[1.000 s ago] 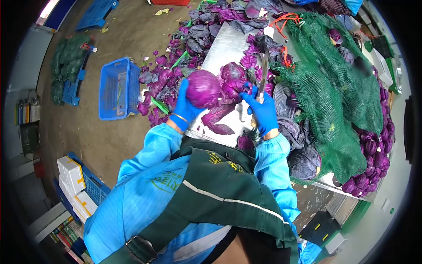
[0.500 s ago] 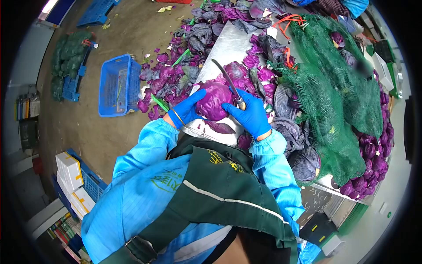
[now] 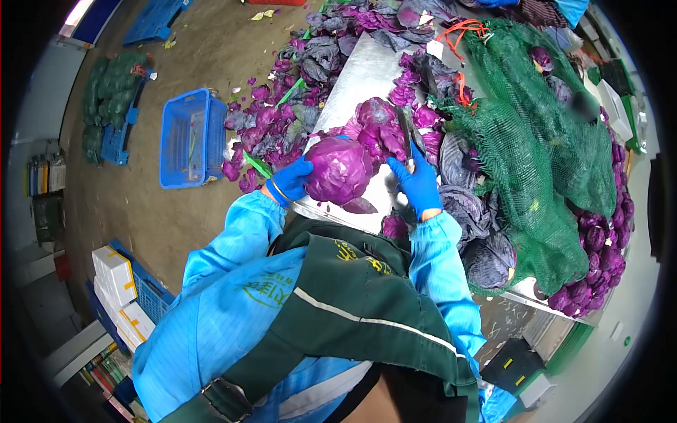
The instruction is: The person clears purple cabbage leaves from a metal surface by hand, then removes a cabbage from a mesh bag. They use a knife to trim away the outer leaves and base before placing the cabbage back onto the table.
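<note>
A peeled red cabbage (image 3: pixel 338 171) is in my left hand (image 3: pixel 290 179), its blue-gloved fingers curled round the left side and partly hidden beneath. Apart from the cabbage, on its right, my right hand (image 3: pixel 419 185) is closed on a knife (image 3: pixel 404 128) whose dark blade points away from me. Much of the knife's handle is hidden by the glove. Below both hands is a metal table (image 3: pixel 367 67), with loose purple leaves (image 3: pixel 381 134) just beyond the cabbage. Dark outer leaves and an untrimmed cabbage (image 3: pixel 489 262) lie to the right of my right hand.
Green mesh sacks (image 3: pixel 536 183) cover the table's right side, with trimmed cabbages (image 3: pixel 596 271) piled beyond them. Discarded leaves (image 3: pixel 271 123) heap along the left edge. On the floor stands a blue crate (image 3: pixel 164 144). Another person's sleeve (image 3: pixel 568 10) shows at the top right.
My right hand has drawn away from the cabbage to the right, and the knife has swung from leaning left to nearly straight ahead. The cabbage has shifted slightly left in my left hand.
</note>
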`<control>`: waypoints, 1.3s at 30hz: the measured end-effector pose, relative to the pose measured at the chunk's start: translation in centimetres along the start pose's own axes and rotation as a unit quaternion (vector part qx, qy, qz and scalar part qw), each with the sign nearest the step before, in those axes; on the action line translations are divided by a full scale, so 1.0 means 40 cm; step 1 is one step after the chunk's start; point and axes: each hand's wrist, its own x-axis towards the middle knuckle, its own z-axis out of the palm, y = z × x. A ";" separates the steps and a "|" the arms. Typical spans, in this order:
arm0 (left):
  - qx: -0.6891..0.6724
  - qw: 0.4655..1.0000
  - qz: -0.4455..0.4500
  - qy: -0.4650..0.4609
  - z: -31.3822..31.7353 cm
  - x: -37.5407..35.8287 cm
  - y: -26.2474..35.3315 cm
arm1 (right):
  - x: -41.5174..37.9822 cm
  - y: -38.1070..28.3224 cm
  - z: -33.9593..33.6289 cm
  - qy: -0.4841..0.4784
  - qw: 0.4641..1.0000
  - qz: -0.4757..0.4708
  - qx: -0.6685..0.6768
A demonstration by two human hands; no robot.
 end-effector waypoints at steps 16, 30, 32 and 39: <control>0.286 0.913 0.238 0.166 0.103 0.062 0.028 | -0.052 -0.065 0.090 -0.056 0.975 -0.118 -0.179; 0.171 0.958 0.226 0.041 0.102 0.045 0.033 | -0.011 0.020 -0.021 0.109 0.993 -0.026 0.041; 0.097 0.974 0.201 0.024 0.100 0.036 0.024 | -0.012 0.014 -0.027 0.095 0.995 -0.019 -0.009; -0.051 0.989 0.129 0.053 0.061 0.083 -0.028 | -0.066 -0.081 0.071 -0.110 0.961 0.035 0.251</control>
